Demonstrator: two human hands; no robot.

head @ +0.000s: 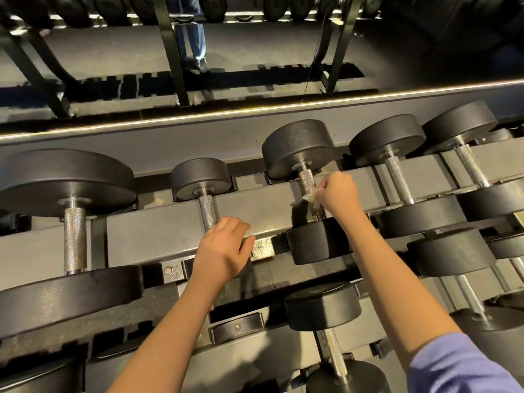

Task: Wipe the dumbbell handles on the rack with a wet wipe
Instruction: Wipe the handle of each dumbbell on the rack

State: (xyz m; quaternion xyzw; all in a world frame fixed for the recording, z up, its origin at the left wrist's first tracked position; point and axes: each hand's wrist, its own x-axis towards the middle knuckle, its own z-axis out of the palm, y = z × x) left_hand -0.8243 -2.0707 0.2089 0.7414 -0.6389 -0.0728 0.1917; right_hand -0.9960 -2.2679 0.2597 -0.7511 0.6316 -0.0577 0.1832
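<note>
Right hand (337, 191), stretched forward, pinches a wipe (311, 195); left hand (224, 248) rests palm-down, seemingly relaxed.

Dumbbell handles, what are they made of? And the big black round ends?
The handles look like bare steel: silvery and shiny, with a rough criss-cross grip pattern. The round ends look like black rubber or a rubbery coating, matte and slightly pebbled. What is underneath cannot be seen.
</note>
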